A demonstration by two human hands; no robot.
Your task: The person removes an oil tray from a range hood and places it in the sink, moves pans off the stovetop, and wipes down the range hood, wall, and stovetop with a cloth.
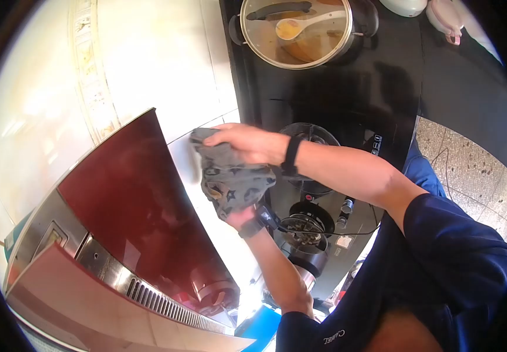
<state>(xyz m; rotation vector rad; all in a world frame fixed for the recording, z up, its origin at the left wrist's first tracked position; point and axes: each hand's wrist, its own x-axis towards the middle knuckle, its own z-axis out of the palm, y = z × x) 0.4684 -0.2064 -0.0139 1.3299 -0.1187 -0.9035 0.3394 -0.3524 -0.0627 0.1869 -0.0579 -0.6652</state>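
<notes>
A grey cloth (pixel 230 176) with dark star patterns hangs between my two hands, in front of the white tiled wall. My right hand (pixel 245 142), with a black band at its wrist, grips the cloth's upper edge, thumb on top. Lower down, my left hand (pixel 243 217) holds the cloth's bottom end; its fingers are mostly hidden behind the fabric. A dark watch-like device (pixel 265 217) sits at the left wrist. Both hands are above the back edge of the black cooktop (pixel 347 94).
A large pot (pixel 297 64) with a white ladle (pixel 318 22) stands at the top. One burner (pixel 309 132) lies beneath my right wrist, another (pixel 303 226) beside my left forearm. The dark red range hood (pixel 130 193) slants close on the left. A thin cable (pixel 347 235) crosses the cooktop.
</notes>
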